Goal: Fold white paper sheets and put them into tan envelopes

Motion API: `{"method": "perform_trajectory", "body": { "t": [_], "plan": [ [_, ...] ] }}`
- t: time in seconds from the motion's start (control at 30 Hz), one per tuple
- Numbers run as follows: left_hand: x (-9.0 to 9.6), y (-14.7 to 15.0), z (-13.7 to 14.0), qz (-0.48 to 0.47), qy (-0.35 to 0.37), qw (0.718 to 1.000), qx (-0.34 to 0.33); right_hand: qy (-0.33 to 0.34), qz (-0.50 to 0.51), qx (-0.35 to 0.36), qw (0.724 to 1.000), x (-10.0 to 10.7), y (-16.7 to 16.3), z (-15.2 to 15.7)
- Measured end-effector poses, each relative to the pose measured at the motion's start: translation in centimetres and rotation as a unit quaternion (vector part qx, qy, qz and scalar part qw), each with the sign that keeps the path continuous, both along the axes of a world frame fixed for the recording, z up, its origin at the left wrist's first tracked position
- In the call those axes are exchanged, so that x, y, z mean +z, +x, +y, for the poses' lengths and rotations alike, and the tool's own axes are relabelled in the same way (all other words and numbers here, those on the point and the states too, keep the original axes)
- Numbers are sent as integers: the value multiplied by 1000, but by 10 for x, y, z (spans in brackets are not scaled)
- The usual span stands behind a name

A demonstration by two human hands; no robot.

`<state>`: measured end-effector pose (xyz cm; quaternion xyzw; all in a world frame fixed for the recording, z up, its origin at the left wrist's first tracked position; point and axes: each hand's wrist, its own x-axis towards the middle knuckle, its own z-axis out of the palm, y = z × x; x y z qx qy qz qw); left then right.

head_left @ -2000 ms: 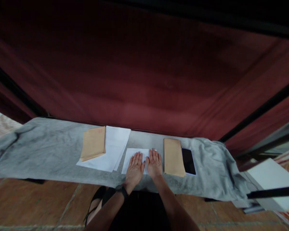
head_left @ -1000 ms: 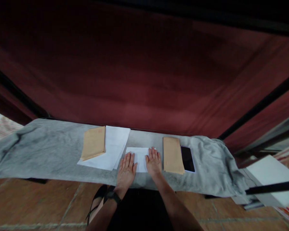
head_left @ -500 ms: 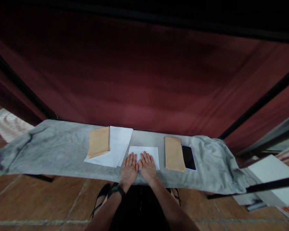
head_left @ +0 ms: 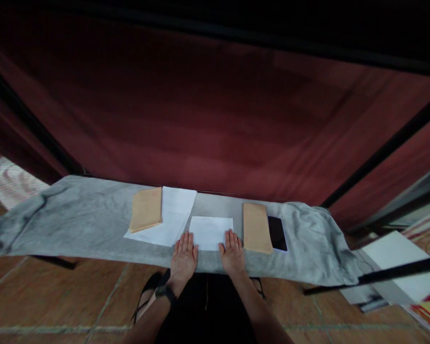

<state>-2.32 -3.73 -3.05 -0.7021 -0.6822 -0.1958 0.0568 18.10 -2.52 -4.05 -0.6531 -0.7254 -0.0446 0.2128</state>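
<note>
A small white sheet of paper [head_left: 211, 233], seemingly folded, lies flat on the grey cloth straight in front of me. My left hand [head_left: 184, 253] rests flat at its lower left corner, fingers stretched out. At the lower right edge lies my right hand [head_left: 232, 251], also flat with fingers extended. Neither hand grips anything. Left of the paper are larger white sheets [head_left: 175, 210], partly covered by brown envelopes [head_left: 145, 209]. To the right lies another stack of brown envelopes [head_left: 257, 228], close to my right hand.
A phone [head_left: 277, 233] with a dark screen touches the right envelope stack. Grey cloth [head_left: 89, 215] covers the long narrow surface. Behind it rises a dark red panel [head_left: 215, 143]. White boards [head_left: 397, 260] and black bars [head_left: 387, 162] stand at the right, above a tiled floor.
My hands have slid apart from the middle of the small paper to its left and right sides, uncovering its centre. The envelopes, large sheets and phone stay in place.
</note>
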Motion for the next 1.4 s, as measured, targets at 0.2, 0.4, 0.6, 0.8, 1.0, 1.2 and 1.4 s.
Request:
{"method": "perform_trajectory", "body": {
  "t": [0.2,0.4,0.6,0.8,1.0,1.2,1.4],
  "plan": [
    [9,18,-10,-9,15,1000,-25,10,14,-5,1000,-1,1,-6],
    [9,62,-13,-7,-22,991,-131,-16,31,-6,999,4,0,-6],
    [-1,44,-11,-4,-20,996,-88,-12,37,-2,999,4,1,-7],
    [-1,12,-19,-9,-2,999,-43,-42,46,-18,998,13,-6,-6],
    [5,25,-5,-16,-13,1000,-22,-104,69,68,990,30,-30,18],
    [18,43,38,-19,-45,994,-94,-145,51,100,983,35,-41,47],
    [14,38,65,-4,-84,993,-89,-117,14,80,990,27,-29,65]
  ]
}}
